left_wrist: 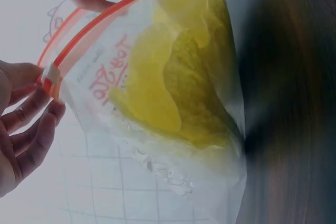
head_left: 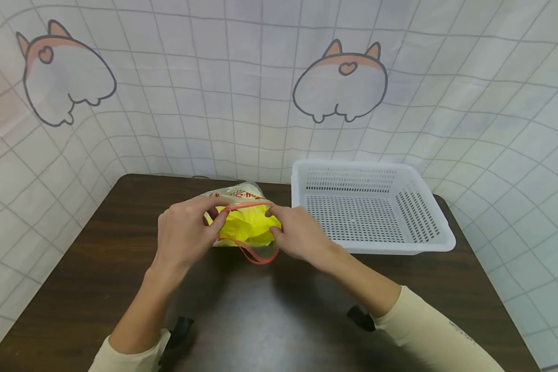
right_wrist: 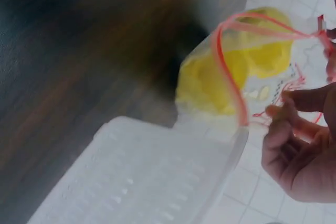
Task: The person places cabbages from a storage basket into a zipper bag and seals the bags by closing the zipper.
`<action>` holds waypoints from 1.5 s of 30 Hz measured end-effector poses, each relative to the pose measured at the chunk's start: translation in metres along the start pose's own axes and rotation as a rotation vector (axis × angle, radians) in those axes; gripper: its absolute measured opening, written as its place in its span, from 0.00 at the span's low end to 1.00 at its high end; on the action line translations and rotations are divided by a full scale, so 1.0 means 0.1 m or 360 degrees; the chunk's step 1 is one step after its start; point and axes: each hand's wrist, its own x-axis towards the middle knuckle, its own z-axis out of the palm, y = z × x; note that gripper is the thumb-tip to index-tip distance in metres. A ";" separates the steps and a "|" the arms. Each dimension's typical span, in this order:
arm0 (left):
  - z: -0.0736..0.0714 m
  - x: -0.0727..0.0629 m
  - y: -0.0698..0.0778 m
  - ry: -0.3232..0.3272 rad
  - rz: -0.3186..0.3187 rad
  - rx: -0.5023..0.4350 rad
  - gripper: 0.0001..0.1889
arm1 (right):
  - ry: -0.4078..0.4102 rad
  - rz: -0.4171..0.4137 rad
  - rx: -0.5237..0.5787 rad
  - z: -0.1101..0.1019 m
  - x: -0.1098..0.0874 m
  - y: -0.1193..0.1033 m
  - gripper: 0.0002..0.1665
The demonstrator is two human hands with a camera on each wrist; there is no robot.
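Observation:
A clear zip bag (head_left: pixel 242 192) with red lettering and a red zip rim stands on the table, its mouth spread apart. Inside lies a crumpled bright yellow thing (head_left: pixel 248 226), thin and sheet-like; its kind is unclear. My left hand (head_left: pixel 186 232) pinches the left end of the rim, by a white slider (left_wrist: pixel 51 73) in the left wrist view. At the right of the mouth, my right hand (head_left: pixel 299 230) holds the far rim between thumb and forefinger. The near rim (right_wrist: pixel 224 61) bows outward in a loop, away from the right fingers.
A white perforated plastic basket (head_left: pixel 372 247) stands right of the bag, close to my right hand. The dark wooden table (head_left: pixel 242 320) reaches back to a white grid-patterned curtain (head_left: pixel 260 93). Black straps (head_left: pixel 361 318) hang at both wrists.

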 end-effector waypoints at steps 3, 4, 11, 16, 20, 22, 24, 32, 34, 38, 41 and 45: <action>-0.05 0.00 -0.04 0.0017 -0.0015 0.0028 0.08 | 0.0119 -0.0037 -0.0125 -0.04 0.01 0.06 0.25; -0.07 -0.01 -0.06 0.0025 -0.0020 0.0041 0.07 | 0.0166 -0.0058 -0.0157 -0.05 0.02 0.08 0.26; -0.19 -0.04 -0.19 -0.0003 -0.0065 0.0068 0.08 | 0.0386 -0.0185 -0.0309 -0.09 0.09 0.18 0.38; -0.24 -0.11 -0.26 -0.0091 -0.0061 0.0063 0.08 | 0.0434 -0.0280 -0.0247 -0.12 0.18 0.17 0.33; -0.26 -0.18 -0.30 -0.0180 -0.0063 0.0044 0.13 | 0.0482 -0.0324 -0.0122 -0.14 0.24 0.15 0.25; -0.27 -0.23 -0.35 -0.0247 -0.0050 0.0013 0.18 | 0.0502 -0.0337 -0.0053 -0.14 0.27 0.15 0.23; -0.28 -0.29 -0.41 -0.0322 -0.0015 -0.0024 0.24 | 0.0511 -0.0328 0.0013 -0.15 0.30 0.16 0.22; -0.30 -0.54 -0.62 -0.0196 0.0268 -0.0075 0.17 | 0.0547 -0.0376 0.0217 -0.16 0.36 0.23 0.16; -0.30 -0.56 -0.65 -0.0098 0.0299 -0.0134 0.16 | 0.0569 -0.0411 0.0236 -0.17 0.37 0.25 0.14; -0.32 -0.55 -0.65 0.0017 0.0252 -0.0326 0.16 | 0.0627 -0.0410 0.0239 -0.21 0.37 0.29 0.12; -0.32 -0.51 -0.62 0.0109 0.0234 -0.0412 0.15 | 0.0651 -0.0376 0.0210 -0.25 0.35 0.30 0.11; -0.28 -0.46 -0.58 0.0206 0.0265 -0.0441 0.14 | 0.0701 -0.0363 0.0123 -0.27 0.30 0.22 0.10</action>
